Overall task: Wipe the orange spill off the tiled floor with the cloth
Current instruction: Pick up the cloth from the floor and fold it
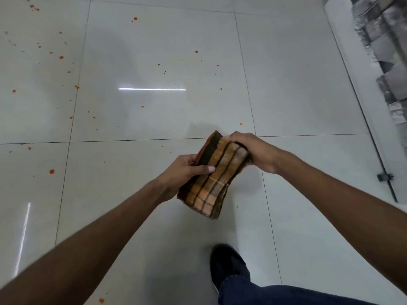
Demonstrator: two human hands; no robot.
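A folded orange and brown checked cloth point(214, 176) is held in the air above the glossy white tiled floor point(154, 119). My left hand point(187, 170) grips its left side, thumb across the front. My right hand point(253, 150) closes over its top right end. Orange spill drops point(61, 57) lie scattered over the tiles ahead and to the left, with more drops near the middle point(196, 51) and a larger one at the left point(51, 171).
My foot in a dark shoe point(229, 265) and a blue trouser leg stand on the floor at the bottom right. A grey patterned wall point(383, 51) with a white skirting and a dark rail point(383, 172) runs along the right edge.
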